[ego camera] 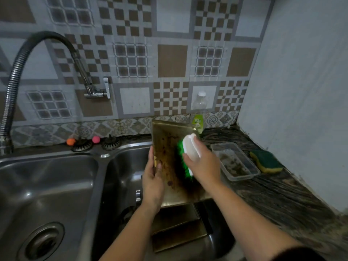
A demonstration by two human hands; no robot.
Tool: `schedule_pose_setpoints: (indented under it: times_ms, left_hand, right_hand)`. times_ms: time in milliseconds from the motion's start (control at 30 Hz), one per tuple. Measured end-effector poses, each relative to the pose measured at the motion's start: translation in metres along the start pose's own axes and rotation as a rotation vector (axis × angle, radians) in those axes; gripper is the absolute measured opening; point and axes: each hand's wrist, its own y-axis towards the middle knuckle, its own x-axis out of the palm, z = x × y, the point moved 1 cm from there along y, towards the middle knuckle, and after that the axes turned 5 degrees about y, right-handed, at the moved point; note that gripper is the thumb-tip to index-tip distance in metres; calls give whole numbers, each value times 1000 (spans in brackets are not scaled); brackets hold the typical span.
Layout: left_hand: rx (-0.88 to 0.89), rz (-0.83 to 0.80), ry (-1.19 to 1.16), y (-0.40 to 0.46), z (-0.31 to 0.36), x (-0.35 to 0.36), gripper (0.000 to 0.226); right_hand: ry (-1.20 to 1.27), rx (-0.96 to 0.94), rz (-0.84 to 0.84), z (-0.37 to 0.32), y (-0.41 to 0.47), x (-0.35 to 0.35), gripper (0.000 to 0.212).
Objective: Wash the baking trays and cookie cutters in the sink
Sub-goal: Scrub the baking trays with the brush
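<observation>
While that stack of baking trays waits at the near end of the right sink basin, better finish the stained tray propped upright above them first. Left hand wrapped round its left edge, thumb on the face, so keep that grip firm. Right hand closed on the white scrub brush, green bristles pressed to the metal; work short strokes over the brown spots. Soap bottle just behind if needed. No cookie cutters spotted

A home kitchen: steel double sink, patterned wall tiles, dish soap bottle.
</observation>
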Motion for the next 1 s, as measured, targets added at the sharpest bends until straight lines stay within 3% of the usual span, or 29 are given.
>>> schedule_pose_setpoints:
  times_ms: [167,400,667,767,867,933,1000]
  left_hand:
    - [-46,-40,-29,-4,-2,11,53]
    - [-63,104,4,5,-1,-23,54]
    - [-42,44,50,-11,-2,-3,58]
    - [-47,132,24,-1,4,-21,59]
    - [-65,214,40,7,4,-47,61]
    - [-82,195,79,5,0,-52,63]
    - [-88,138,129,-2,-4,-45,66]
  right_hand:
    - [-55,18,-31,-24,53,-5,69]
    - [55,-192,-171,-30,-69,26,72]
    - [-73,-131,-123,-79,26,26,66]
    - [-43,-140,-192,-80,-7,35,67]
    - [158,-181,-231,-67,-67,42,67]
    - [206,-185,-216,-63,-78,45,67]
    - [90,-195,-178,-69,-59,46,66]
